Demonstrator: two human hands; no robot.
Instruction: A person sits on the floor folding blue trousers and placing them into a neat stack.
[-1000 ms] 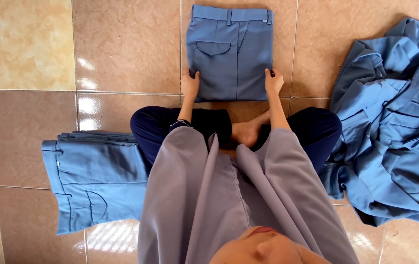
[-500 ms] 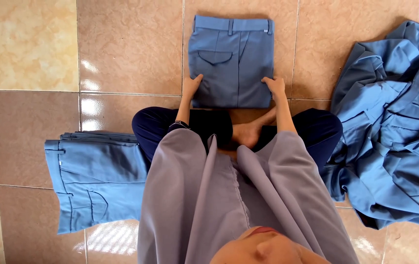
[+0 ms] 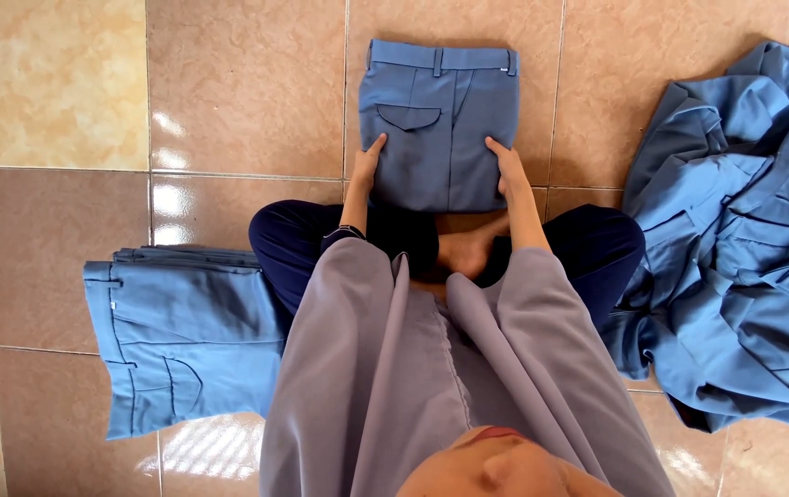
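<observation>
Hands are pressing on either side of folded trousers, which are lying flat on the tiled floor just in front of the person's crossed legs. The left hand is resting against the left edge of the fold, fingers spread flat and thumb reaching onto the cloth below the back pocket. The right hand is lying along the right edge, open and flat as well; neither hand is closing around anything. The waistband is pointing away from the person, belt loops showing along the far edge. To the person's left, a stack of folded blue trousers is sitting on the floor, touching the left knee. To the right, a loose pile of crumpled blue garments is spreading across the tiles, its near edge lying against the right knee. Grey sleeves are covering both forearms down to the wrists.
</observation>
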